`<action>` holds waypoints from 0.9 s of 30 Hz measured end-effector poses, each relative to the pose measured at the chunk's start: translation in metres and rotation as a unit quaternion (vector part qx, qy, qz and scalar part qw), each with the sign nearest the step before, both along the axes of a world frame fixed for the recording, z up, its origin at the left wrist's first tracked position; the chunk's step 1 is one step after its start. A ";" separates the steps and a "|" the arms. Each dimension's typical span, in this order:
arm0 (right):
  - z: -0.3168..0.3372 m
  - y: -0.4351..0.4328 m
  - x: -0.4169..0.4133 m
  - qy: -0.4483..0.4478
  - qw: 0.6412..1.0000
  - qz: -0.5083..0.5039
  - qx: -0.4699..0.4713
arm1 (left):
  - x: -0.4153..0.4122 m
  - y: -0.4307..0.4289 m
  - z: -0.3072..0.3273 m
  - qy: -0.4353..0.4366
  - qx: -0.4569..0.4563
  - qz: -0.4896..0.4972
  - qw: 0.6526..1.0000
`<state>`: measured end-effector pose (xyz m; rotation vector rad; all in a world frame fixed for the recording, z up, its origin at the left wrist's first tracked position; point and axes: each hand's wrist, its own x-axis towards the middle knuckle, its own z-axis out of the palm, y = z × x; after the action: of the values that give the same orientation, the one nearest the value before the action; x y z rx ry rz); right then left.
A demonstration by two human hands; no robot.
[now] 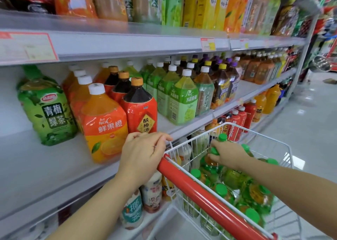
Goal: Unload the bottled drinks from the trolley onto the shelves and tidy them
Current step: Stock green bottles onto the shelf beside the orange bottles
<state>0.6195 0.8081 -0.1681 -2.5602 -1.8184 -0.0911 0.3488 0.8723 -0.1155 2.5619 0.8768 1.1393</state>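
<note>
Your left hand (141,153) rests at the near corner of the trolley (284,146), at about 6 o'clock in the view, its fingers (160,136) curled loosely over the white wire rim just above the red handle bar (209,198); they grasp no bottle. Your right hand (228,153) reaches down into the basket at 4 o'clock, fingers closed around the neck of a green-capped bottle (211,160), just under its cap. More green-capped bottles (255,194) lie packed in the trolley below and to the right of that hand, toward 5 o'clock. On the middle shelf (54,167), at 9 o'clock, one green tea bottle (47,108) stands alone with bare shelf around it. Beside it, toward the centre, stand the orange juice bottle (104,125) and the dark plum drink bottle (139,108), touching each other, each at the head of its own row. Pale green grape drink bottles (183,97) line up at 1 o'clock.
</note>
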 end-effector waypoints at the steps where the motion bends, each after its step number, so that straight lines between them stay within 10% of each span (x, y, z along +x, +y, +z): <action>1: 0.012 -0.006 0.001 0.011 0.999 -0.007 0.043 | 0.000 -0.001 0.001 0.008 0.000 -0.002 1.000; 8: 0.144 -0.035 -0.044 0.075 0.935 0.071 0.340 | -0.005 -0.003 0.015 0.079 -0.069 -0.025 0.994; 17: 0.208 -0.035 -0.168 0.246 0.781 0.170 0.548 | -0.051 -0.042 0.063 -0.062 -0.010 -0.091 0.994; 22: 0.194 -0.007 -0.241 0.380 0.721 0.218 0.537 | -0.098 -0.031 0.053 -0.160 0.096 0.027 0.982; 27: 0.175 0.029 -0.277 0.386 0.779 0.313 0.384 | -0.159 -0.012 0.011 -0.217 0.048 0.111 0.969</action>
<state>0.3422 0.8374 0.0066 -1.1026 -1.6471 0.1649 0.1903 0.8600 -0.1049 2.1802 1.0278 1.7600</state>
